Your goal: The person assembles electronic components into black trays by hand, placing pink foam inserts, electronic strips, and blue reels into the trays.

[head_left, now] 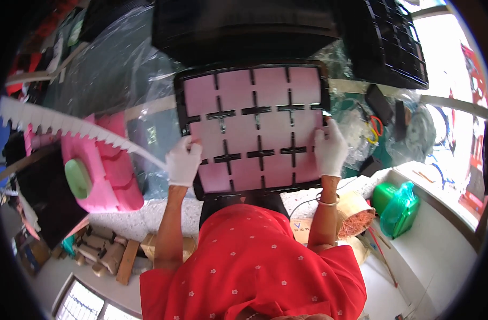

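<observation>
In front of me lies a shallow black tray (253,194), tilted slightly, with a pink inside face (241,130) divided by black cross-shaped bars. Both my hands wear white gloves. My left hand (183,161) is closed at the tray's left edge, its fingertips against the pink face. A long white strip with a toothed edge (102,133) runs from the far left up to this hand; whether the fingers hold it too, I cannot tell. At the right edge, my right hand (331,149) is closed on the tray, fingers partly hidden.
A large black box-shaped object (244,32) stands just beyond the tray, and a black slatted crate (388,45) is at far right. Pink plastic pieces (108,165) lie left. Scissors (374,128) and clear plastic bags (356,138) are right. A green container (396,208) sits lower right.
</observation>
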### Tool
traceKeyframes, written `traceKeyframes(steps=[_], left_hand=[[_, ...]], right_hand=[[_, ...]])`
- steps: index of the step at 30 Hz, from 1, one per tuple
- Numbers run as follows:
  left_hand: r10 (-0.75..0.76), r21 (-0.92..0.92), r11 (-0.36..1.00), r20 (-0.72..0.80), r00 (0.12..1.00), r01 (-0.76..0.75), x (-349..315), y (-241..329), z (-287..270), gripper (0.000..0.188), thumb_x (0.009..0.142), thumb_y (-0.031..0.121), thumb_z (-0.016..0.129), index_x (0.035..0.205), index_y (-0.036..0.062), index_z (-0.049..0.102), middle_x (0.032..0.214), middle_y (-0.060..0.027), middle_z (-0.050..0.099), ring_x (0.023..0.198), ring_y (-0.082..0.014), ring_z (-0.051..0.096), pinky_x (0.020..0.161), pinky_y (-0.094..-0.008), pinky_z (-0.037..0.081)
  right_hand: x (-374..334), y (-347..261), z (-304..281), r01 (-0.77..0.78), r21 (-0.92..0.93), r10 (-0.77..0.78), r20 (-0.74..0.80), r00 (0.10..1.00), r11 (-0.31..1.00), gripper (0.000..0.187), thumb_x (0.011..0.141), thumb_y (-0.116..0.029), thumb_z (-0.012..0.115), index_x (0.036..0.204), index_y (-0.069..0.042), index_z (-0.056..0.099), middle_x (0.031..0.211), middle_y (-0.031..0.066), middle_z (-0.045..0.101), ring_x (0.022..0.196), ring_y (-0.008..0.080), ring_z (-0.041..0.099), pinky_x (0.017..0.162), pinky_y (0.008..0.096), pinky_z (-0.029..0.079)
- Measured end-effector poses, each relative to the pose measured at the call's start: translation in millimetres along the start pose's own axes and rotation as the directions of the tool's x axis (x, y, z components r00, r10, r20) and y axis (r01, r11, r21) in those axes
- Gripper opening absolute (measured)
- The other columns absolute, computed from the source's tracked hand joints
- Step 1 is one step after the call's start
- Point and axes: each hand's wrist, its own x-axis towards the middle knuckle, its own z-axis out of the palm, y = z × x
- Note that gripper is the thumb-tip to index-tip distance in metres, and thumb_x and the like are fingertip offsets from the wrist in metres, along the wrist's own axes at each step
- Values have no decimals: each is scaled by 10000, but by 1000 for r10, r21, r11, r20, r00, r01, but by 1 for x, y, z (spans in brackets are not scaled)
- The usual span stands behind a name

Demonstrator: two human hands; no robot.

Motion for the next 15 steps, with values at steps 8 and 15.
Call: traceKeyframes(steps=[8, 15], left_hand=[[-119, -169, 978, 42, 992, 125, 2, 14, -4, 296, 892, 159, 507, 1059, -14, 679, 655, -114, 651, 553, -181, 691, 546, -292, 542], [-124, -210, 968, 91, 988, 141, 8, 17, -15, 275, 876, 177, 533, 1024, 6, 690, 651, -92, 649, 560, -153, 688, 546, -272, 528]], right_hand=[[4, 14, -1, 7, 83, -9, 24, 1000, 997, 321, 854, -156, 620, 1172, -115, 643, 830, 94, 711, 719, 293, 686, 666, 394, 524], [5, 13, 2, -7, 77, 4, 35, 999, 997, 341, 860, -169, 631, 1193, -100, 640, 846, 101, 715, 717, 269, 688, 674, 373, 525]])
